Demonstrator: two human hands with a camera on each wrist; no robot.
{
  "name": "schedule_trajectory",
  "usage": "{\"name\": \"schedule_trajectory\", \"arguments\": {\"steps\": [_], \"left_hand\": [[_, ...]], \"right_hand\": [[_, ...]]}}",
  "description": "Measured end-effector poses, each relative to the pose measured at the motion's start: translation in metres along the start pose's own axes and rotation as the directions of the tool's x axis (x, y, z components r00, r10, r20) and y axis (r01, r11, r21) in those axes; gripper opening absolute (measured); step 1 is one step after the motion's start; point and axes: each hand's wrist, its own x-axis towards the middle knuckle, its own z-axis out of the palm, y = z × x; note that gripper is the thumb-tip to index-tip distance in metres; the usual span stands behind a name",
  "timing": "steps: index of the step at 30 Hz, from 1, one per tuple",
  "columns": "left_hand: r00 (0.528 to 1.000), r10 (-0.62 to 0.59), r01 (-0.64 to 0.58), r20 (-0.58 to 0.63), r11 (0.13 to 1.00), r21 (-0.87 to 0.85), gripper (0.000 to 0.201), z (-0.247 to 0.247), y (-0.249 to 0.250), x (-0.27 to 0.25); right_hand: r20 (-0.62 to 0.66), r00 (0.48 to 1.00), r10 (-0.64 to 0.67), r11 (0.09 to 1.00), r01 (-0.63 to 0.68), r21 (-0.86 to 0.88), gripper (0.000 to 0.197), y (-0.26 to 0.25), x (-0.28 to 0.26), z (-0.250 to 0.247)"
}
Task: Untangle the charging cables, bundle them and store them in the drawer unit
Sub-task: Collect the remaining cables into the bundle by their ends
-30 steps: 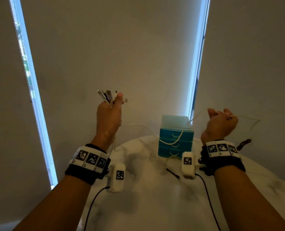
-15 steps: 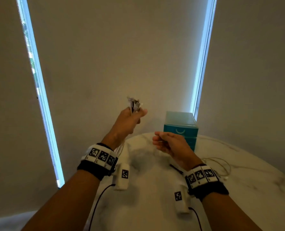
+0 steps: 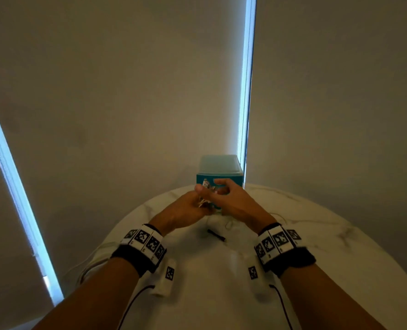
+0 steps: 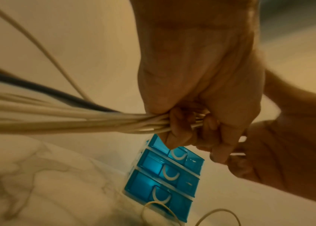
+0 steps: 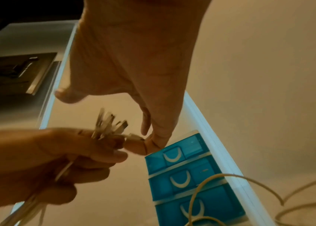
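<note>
Up close, much is hard to read: the head view blurs where the two hands meet, and the right hand (image 3: 231, 201) covers most of the top drawer front of the teal drawer unit (image 3: 219, 167). The left hand (image 4: 207, 85) is fisted round a bundle of charging cables (image 4: 66, 120), mostly cream-white round cords with one dark cord among them; their far lengths run out of the left wrist picture and are smeared by motion. Above that fist the metal plug ends (image 5: 110, 125) fan out in a cluster, too blurred to tell their types. The right hand's thumb and forefinger pinch one plug tip at the edge of the cluster, its other fingers loosely spread. The unit stands at the far edge of a round white marble-veined table (image 3: 340, 246), with three translucent blue drawers, all closed, each bearing a pale crescent handle. A loose cream cable (image 5: 230, 183) loops on the table in front of the lowest drawer. A short dark stick-like thing (image 3: 216, 235) lies between the wrists; what it is cannot be made out.
</note>
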Motion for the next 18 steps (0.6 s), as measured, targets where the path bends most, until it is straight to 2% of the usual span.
{"name": "schedule_trajectory", "arguments": {"steps": [2, 4, 5, 7, 9, 12, 15, 18], "left_hand": [[0.999, -0.020, 0.018, 0.025, 0.996, 0.090, 0.056, 0.001, 0.000, 0.005], [0.998, -0.030, 0.024, 0.048, 0.992, 0.123, 0.053, 0.002, 0.002, 0.006], [0.998, -0.033, 0.026, 0.053, 0.991, 0.131, 0.046, 0.001, 0.001, 0.007], [0.998, -0.063, 0.059, 0.015, 0.982, 0.178, 0.014, 0.001, 0.005, 0.006], [0.994, -0.091, 0.102, -0.067, 0.974, 0.200, 0.016, 0.001, 0.007, 0.006], [0.985, -0.131, 0.151, -0.113, 0.971, 0.187, 0.018, 0.003, 0.011, 0.005], [0.980, -0.142, 0.172, -0.138, 0.957, 0.236, 0.024, 0.004, 0.011, 0.004], [0.984, -0.125, 0.152, -0.126, 0.960, 0.234, 0.020, 0.001, 0.010, 0.003]], "right_hand": [[-0.034, 0.999, -0.036, 0.997, 0.034, -0.069, 0.080, -0.002, 0.003, 0.002], [-0.090, 0.991, -0.096, 0.989, 0.085, -0.117, 0.060, -0.005, 0.009, 0.006], [-0.123, 0.982, -0.141, 0.983, 0.124, -0.135, 0.052, -0.006, 0.012, 0.008], [-0.200, 0.949, -0.243, 0.959, 0.205, -0.194, 0.039, -0.006, 0.021, 0.013], [-0.236, 0.917, -0.321, 0.927, 0.253, -0.279, 0.029, -0.007, 0.026, 0.017], [-0.260, 0.900, -0.349, 0.899, 0.243, -0.365, 0.026, -0.009, 0.029, 0.026], [-0.242, 0.918, -0.315, 0.877, 0.185, -0.443, 0.026, -0.015, 0.028, 0.032], [-0.183, 0.929, -0.322, 0.820, 0.176, -0.545, 0.028, -0.019, 0.030, 0.033]]}}
